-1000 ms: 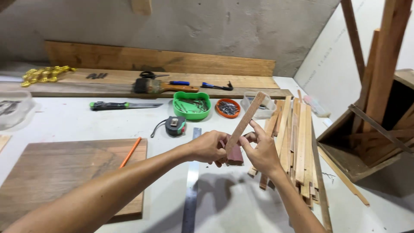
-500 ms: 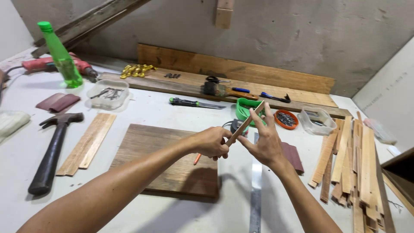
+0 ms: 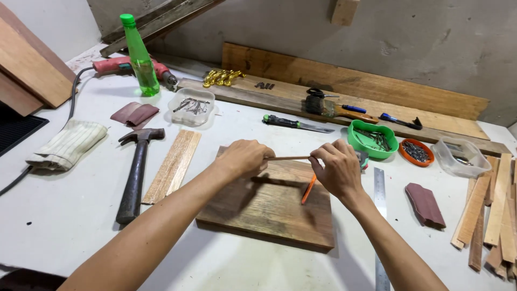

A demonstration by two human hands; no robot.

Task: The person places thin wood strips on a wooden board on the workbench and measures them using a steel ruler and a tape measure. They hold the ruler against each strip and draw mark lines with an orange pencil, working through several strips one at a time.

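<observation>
One big dark board (image 3: 269, 207) lies flat on the white table (image 3: 81, 215), right under the two hands. Above it, the left hand (image 3: 243, 158) and the right hand (image 3: 338, 170) hold one thin wood strip (image 3: 288, 158) between them. Each hand is closed on one end of it. The strip lies level now, its long way going from left to right, seen from its thin edge. A moment ago it leaned up, with its far end high and pointing away to the right. The hands have come down closer to the board since then. Left of the left hand lie one hammer (image 3: 134, 167) and one pale flat slat (image 3: 173, 165). Just below the right hand lies one orange pencil (image 3: 308, 189) on the board. One steel ruler (image 3: 380, 215) lies to the right of the right hand.
</observation>
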